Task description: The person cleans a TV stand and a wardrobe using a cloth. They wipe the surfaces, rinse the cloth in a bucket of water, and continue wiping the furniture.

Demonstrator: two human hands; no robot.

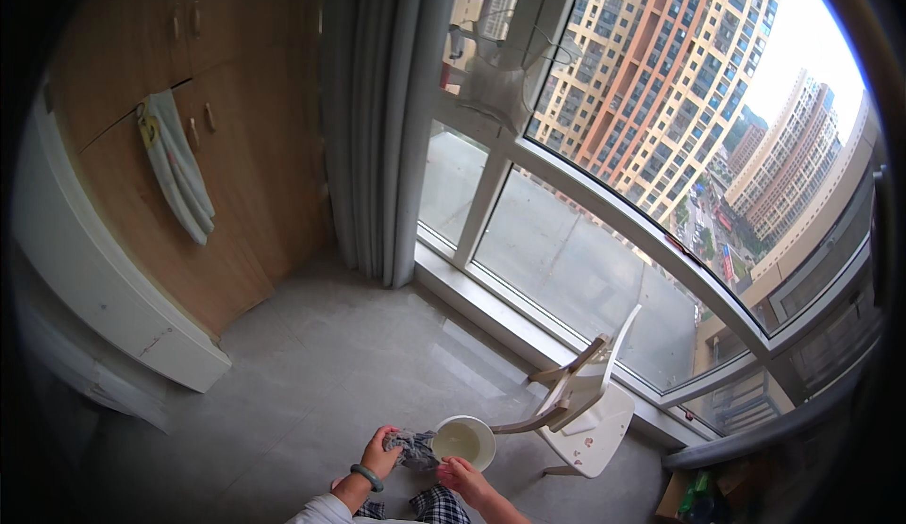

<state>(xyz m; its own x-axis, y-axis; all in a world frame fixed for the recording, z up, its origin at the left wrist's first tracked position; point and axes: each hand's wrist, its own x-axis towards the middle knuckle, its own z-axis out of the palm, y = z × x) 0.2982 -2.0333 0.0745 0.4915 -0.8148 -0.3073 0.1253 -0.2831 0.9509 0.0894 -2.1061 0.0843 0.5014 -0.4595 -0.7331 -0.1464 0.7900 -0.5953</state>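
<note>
My left hand (380, 453), with a bangle on its wrist, grips a crumpled wet-looking grey cloth (417, 451). The cloth bunches out of its fingers and reaches the left side of a white bucket (484, 426). Cloudy, pale liquid (456, 442) stands inside the bucket. At the bucket's near rim is my right hand (460, 476), its fingers curled. Whether those fingers pinch the rim or the cloth's edge is too small to tell. Checked trouser legs (435, 504) show just below both hands.
A white and wooden chair (591, 432) stands right of the bucket, by the large window (566, 241). A cardboard box (672, 497) with green items sits at lower right. A towel (177, 170) hangs on the wooden cabinet (262, 191); a grey curtain (375, 134) reaches the tiled floor (304, 361).
</note>
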